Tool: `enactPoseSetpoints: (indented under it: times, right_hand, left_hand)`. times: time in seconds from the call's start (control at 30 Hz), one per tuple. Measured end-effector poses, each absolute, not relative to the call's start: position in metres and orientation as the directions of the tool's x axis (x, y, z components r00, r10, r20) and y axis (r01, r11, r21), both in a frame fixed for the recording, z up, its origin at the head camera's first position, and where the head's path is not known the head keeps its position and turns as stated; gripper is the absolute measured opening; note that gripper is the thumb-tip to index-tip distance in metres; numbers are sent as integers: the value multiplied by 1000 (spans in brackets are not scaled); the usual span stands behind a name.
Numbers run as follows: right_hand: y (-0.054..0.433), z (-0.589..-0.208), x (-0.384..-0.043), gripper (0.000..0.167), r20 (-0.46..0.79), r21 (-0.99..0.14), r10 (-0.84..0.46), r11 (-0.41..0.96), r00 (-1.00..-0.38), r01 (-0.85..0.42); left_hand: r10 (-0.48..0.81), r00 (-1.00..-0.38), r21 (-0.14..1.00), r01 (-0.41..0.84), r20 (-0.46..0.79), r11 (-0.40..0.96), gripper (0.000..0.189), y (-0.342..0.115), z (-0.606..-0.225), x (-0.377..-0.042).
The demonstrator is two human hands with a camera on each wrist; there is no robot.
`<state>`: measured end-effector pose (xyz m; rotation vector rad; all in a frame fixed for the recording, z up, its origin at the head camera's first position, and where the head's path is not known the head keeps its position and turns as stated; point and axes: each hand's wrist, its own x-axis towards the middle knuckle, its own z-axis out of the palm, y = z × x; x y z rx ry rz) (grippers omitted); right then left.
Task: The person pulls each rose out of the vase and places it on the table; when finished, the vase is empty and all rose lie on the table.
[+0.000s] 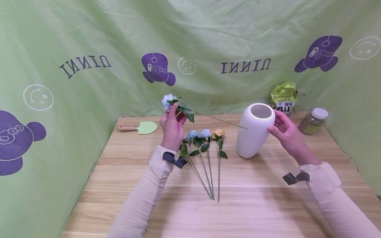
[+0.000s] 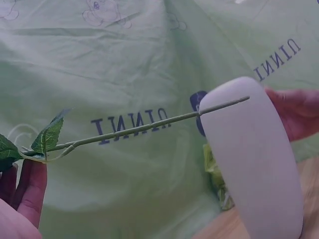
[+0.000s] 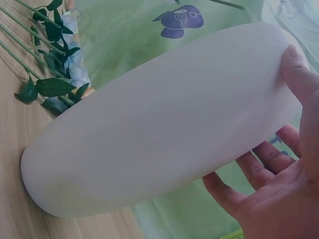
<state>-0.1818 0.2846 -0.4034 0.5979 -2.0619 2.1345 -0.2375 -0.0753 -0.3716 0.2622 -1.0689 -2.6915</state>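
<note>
In the head view my left hand (image 1: 173,127) pinches a pale blue artificial rose (image 1: 168,101) just below its bloom. The long green stem (image 2: 134,130) points right; its tip passes in front of the tall white vase (image 1: 253,135), outside the mouth. My right hand (image 1: 287,135) holds the vase near its rim, thumb on the near side and fingers round the far side. The vase leans slightly, its base at the table. Between my arms lie blue roses (image 1: 205,133) and one yellow-orange rose (image 1: 218,133), stems toward me.
A green trowel (image 1: 147,128) with a wooden handle lies at the table's back left. Behind the vase stands a green-and-white bag (image 1: 284,97). A clear jar (image 1: 312,122) with a white lid is at the right. Green cloth (image 1: 208,29) hangs around the wooden table (image 1: 184,215).
</note>
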Motion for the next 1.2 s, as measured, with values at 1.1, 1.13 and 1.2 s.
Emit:
enactPoseSetpoints:
  times: [1.1,1.13,1.2]
  right_hand:
    - [284,-407,-183,56,376,-926,-176,-90,-910,-366]
    - [284,-408,-183,55,380,-925,-178,-96,-908,-369]
    - [284,-408,-184,55,384,-923,-181,-108,-906,-369]
  left_hand:
    - [-182,-895,907,-373,-407,-193,17,-183,-478,-196]
    - [-180,-894,907,-379,-410,-183,16,-183,-481,-196]
    - [-181,-891,906,-390,-417,-167,14,-183,-485,-195]
